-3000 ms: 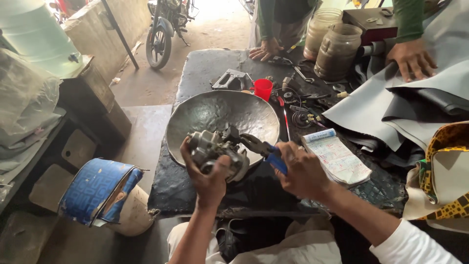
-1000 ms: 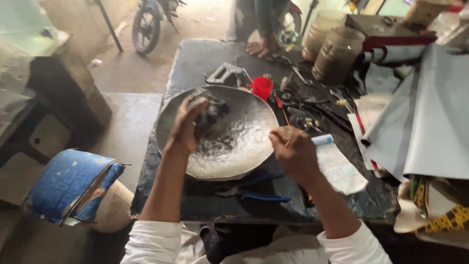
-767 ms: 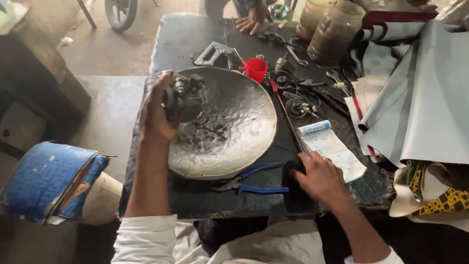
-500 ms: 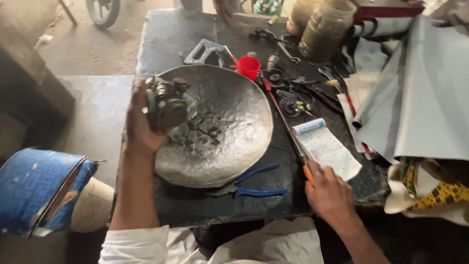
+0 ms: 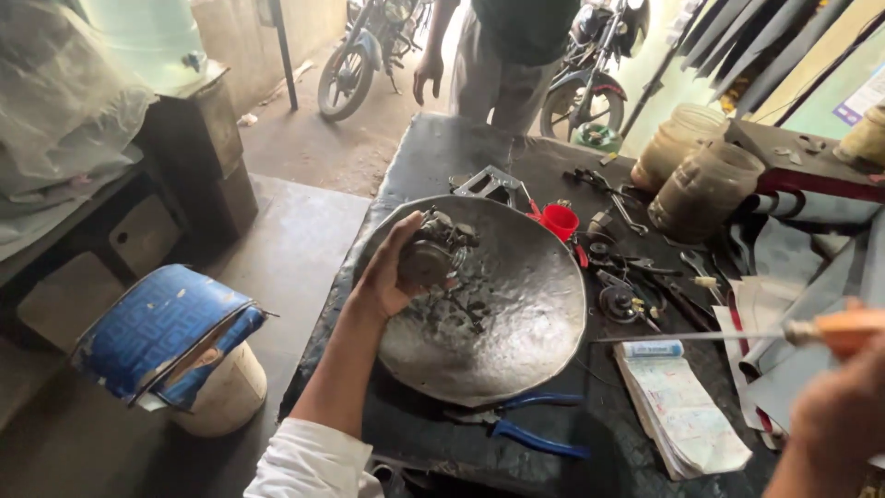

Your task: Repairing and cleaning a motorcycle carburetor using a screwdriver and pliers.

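Two hands are at work: the left hand (image 5: 387, 277) grips a grimy carburetor (image 5: 431, 256) over the near-left rim of a dented metal bowl (image 5: 516, 323), while the right hand (image 5: 834, 420), closed on an orange-handled screwdriver (image 5: 737, 334), sits well right. Its long shaft lies nearly level, tip pointing left toward the carburetor. Blue pliers (image 5: 525, 429) and a notepad (image 5: 687, 420) lie on the dark tabletop (image 5: 442, 152); another person stands at its far end in an open workshop with motorbikes.

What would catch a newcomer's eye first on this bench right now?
The big dented metal bowl mid-bench, where the left hand grips a grimy metal engine part over it. At the right edge, the right hand holds an orange-handled screwdriver; blue-handled pliers lie below the bowl.
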